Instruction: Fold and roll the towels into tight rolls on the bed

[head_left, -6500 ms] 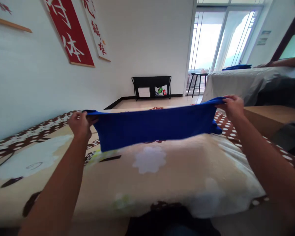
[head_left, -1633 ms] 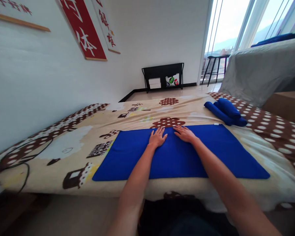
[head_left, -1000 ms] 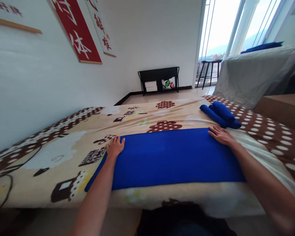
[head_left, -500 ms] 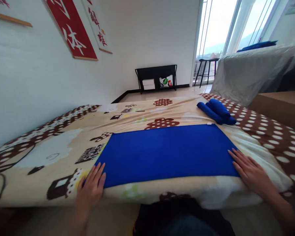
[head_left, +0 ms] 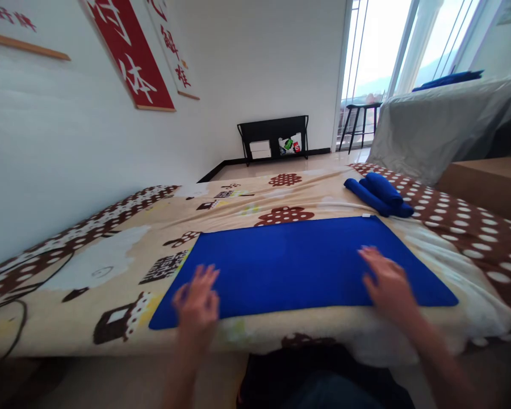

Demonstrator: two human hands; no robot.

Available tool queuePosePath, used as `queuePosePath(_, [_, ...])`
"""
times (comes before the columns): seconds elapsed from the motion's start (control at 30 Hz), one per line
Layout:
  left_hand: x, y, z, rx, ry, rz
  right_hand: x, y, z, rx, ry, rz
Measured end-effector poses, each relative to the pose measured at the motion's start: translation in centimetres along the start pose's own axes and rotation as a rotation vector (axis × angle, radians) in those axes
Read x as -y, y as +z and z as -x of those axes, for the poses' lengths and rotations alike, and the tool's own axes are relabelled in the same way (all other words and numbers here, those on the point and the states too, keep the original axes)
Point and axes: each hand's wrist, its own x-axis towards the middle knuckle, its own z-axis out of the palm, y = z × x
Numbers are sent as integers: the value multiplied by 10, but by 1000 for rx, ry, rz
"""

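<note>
A blue towel [head_left: 289, 267] lies spread flat near the front edge of the patterned blanket [head_left: 221, 213], with a small white tag on its far edge. Over the towel's left part is my left hand [head_left: 198, 298], fingers apart and nothing held. My right hand [head_left: 385, 281] is over its right part, also open, slightly blurred. Whether either hand touches the cloth I cannot tell. Beyond the towel's far right corner sit rolled blue towels [head_left: 381, 193].
A dark cable [head_left: 23, 321] runs along the blanket's left side. On the right stand a plastic-covered piece of furniture [head_left: 430, 125] with blue cloth on top and a brown box [head_left: 489, 184]. A black rack [head_left: 272, 136] and a stool [head_left: 360, 125] are at the back.
Both hands have left the towel's side edges and moved inward over it, the left one to the right and the right one to the left. The towel still lies flat.
</note>
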Motion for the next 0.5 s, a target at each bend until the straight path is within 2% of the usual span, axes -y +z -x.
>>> queuePosePath(0.07, [-74,19,-22,208,164,102,71,19,-23,144,-135,-99])
queuePosePath(0.13, [-133,40,-34,348,230,117,121,38,-32,216,-211,-169])
queuePosePath(0.17, [-152,50,-35,380,243,120,134,46,-32,234,-228,-194])
queuePosePath(0.2, [-161,56,-34,400,245,118,139,51,-30,244,-229,-209])
queuePosePath(0.23, [-160,60,-29,410,241,116,136,53,-26,247,-213,-212])
queuePosePath(0.27, [-151,59,-23,415,230,113,126,52,-21,245,-183,-206])
queuePosePath(0.33, [-107,50,-6,415,174,83,88,44,-10,228,-103,-152])
queuePosePath(0.4, [-41,35,12,368,68,18,35,29,3,193,-25,-82])
queuePosePath(0.5, [62,15,37,126,-133,-104,-51,4,30,122,57,-13])
